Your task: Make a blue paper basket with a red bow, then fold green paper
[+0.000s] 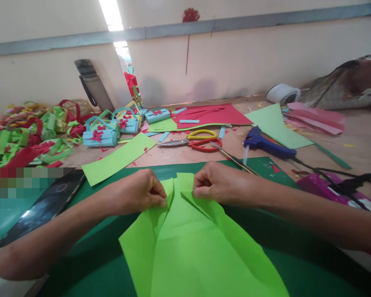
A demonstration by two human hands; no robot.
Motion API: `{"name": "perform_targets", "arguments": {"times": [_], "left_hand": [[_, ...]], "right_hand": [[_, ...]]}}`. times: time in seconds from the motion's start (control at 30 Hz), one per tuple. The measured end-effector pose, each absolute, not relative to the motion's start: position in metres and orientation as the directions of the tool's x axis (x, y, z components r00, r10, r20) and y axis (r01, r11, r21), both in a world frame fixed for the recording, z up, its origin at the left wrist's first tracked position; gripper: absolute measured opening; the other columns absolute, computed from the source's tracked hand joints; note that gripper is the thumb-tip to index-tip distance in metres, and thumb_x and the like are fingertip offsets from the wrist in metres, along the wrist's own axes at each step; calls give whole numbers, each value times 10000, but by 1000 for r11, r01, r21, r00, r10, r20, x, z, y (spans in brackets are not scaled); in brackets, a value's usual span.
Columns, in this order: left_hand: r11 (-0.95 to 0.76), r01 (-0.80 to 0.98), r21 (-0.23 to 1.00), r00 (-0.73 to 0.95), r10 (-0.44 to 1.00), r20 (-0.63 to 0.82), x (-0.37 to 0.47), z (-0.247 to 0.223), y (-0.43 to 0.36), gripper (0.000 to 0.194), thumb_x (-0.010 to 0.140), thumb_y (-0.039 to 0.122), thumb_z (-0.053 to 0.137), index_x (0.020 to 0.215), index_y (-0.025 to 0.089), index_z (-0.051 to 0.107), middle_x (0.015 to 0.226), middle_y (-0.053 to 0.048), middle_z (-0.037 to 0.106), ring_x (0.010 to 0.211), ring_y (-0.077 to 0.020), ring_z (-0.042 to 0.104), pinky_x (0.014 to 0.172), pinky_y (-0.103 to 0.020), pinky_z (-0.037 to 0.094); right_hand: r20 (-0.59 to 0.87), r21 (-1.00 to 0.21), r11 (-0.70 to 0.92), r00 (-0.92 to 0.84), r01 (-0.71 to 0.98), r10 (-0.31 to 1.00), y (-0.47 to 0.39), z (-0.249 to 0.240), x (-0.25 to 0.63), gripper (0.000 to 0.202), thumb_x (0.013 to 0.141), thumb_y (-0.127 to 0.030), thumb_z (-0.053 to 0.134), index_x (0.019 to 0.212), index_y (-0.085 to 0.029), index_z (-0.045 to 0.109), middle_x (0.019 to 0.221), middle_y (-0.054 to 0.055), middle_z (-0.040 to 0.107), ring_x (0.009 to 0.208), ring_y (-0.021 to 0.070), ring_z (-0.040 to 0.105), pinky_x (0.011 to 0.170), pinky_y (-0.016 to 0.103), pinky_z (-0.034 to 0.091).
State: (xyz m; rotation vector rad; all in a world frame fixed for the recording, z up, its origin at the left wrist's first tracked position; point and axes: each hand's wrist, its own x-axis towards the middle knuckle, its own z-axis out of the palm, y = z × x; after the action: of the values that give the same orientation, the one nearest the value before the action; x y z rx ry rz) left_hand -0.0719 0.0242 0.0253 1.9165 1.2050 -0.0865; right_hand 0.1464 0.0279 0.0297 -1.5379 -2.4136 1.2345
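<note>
A large sheet of bright green paper (191,247) stretches from the near edge up to both hands, with folded flaps along its two sides. My left hand (145,190) pinches the flap at the far left corner. On the opposite side, my right hand (208,183) grips the far right flap with curled fingers. Between the hands the paper's far end stands slightly raised. Under it lies a dark green cutting mat (102,247). Just beyond the hands are red-and-yellow-handled scissors (204,142) and a strip of green paper (117,161).
A blue glue gun (267,144) and a purple power strip (327,187) lie right. Small blue paper bags (100,137) and a heap of paper pieces (24,136) are left, near a phone (46,206). Red paper (213,114) and a grey bottle (94,84) are at the back.
</note>
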Motion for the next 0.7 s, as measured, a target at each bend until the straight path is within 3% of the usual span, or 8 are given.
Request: {"name": "perform_targets", "arguments": {"times": [0.27,0.7], "left_hand": [[-231,826,513,490,745,-453,-64,25,40,182,639,340,663,606,165,632,528,32,546,511,-116,462,457,-207,308],[-288,880,378,443,784,-434,-68,12,48,340,567,500,744,601,172,663,542,20,602,519,-126,495,460,-236,280]], "right_hand": [[-555,-448,222,-464,866,690,45,38,132,91,641,-250,599,626,-163,625,472,-16,551,454,117,513,393,200,329],[-556,-384,295,-474,875,683,55,34,125,218,588,-330,742,653,-142,653,533,-10,560,509,129,514,428,226,318]]}}
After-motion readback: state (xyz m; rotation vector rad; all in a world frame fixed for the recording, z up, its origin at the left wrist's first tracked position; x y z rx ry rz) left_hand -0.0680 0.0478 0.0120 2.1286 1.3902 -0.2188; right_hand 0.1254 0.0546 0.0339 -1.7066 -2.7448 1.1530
